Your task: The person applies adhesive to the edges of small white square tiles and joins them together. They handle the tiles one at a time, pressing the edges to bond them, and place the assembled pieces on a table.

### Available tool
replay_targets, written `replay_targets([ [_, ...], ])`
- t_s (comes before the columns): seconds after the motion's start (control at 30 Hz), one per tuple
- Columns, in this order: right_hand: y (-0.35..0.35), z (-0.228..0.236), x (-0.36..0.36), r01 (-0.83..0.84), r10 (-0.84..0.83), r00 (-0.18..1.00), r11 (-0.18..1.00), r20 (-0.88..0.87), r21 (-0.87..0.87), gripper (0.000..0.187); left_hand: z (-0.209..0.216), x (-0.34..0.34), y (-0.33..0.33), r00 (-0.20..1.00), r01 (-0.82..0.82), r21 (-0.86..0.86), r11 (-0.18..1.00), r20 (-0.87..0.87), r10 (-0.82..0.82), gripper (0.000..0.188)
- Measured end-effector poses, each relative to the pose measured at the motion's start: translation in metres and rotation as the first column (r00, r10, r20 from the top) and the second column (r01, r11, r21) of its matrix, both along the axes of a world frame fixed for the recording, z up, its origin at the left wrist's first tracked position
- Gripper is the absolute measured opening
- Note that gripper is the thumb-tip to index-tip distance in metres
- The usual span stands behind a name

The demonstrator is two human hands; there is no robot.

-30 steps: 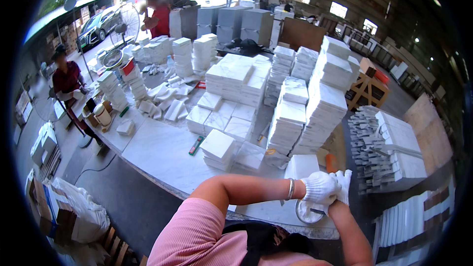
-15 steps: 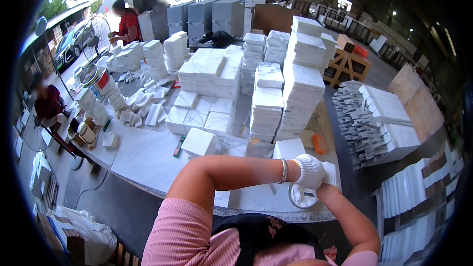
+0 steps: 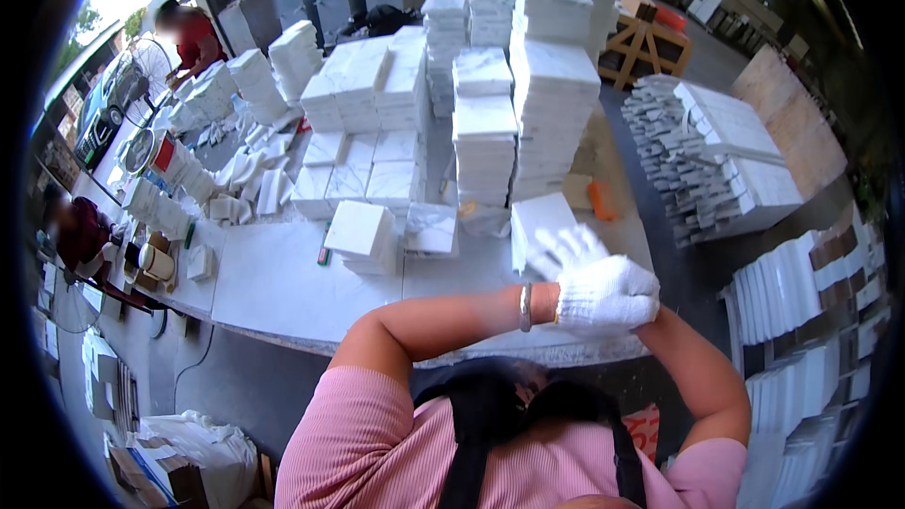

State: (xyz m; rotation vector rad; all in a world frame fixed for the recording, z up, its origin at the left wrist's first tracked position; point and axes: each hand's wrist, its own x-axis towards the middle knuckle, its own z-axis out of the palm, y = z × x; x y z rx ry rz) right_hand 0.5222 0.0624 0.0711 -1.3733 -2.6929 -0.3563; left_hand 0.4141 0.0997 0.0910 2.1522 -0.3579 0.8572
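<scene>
White knitted gloves cover both my hands, which meet over the near right part of the worktable (image 3: 259, 273). My left hand (image 3: 611, 292), with a metal bracelet on its wrist, is closed over the right wrist at the cuff of that glove. Its fingertips are partly hidden. Beyond it, my right hand (image 3: 567, 251) shows spread fingers, smeared by motion, with nothing seen in them. Right behind those fingers stands a low stack of white marble tiles (image 3: 542, 217). Another small tile stack (image 3: 361, 231) sits further left.
Tall tile stacks (image 3: 556, 85) and a broad tile block (image 3: 363, 85) fill the table's far side. An orange object (image 3: 600, 200) lies near the right edge. Stone pieces (image 3: 726, 127) are piled off to the right. Two other people, one in a red top (image 3: 195, 41), are at the left.
The view has tipped down. My right hand's fingers have come out beyond the left hand and spread, while the left stays at the right wrist. The round dish beneath the hands is now hidden.
</scene>
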Motion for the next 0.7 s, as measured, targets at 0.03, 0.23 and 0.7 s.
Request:
replay_targets([
  [0.03, 0.003, 0.005, -0.002, 0.022, -0.022, 1.0, 0.997, 0.005, -0.071, 0.055, 0.0, -0.001, -0.002, 0.995, -0.018, -0.068, 0.998, -0.103, 0.011, 0.029],
  [0.23, -0.003, -0.008, 0.0, 0.064, -0.167, 0.911, 0.961, -0.377, -0.271, 0.067, 0.017, -0.009, -0.015, 0.968, -0.156, 0.013, 0.988, -0.197, 0.156, 0.024],
  [0.7, 0.027, -0.018, 0.041, 0.345, -0.666, 0.124, 0.724, -0.736, -0.597, 0.047, -0.049, -0.007, -0.006, 0.855, -0.5, -0.015, 0.866, -0.165, 0.491, 0.02],
])
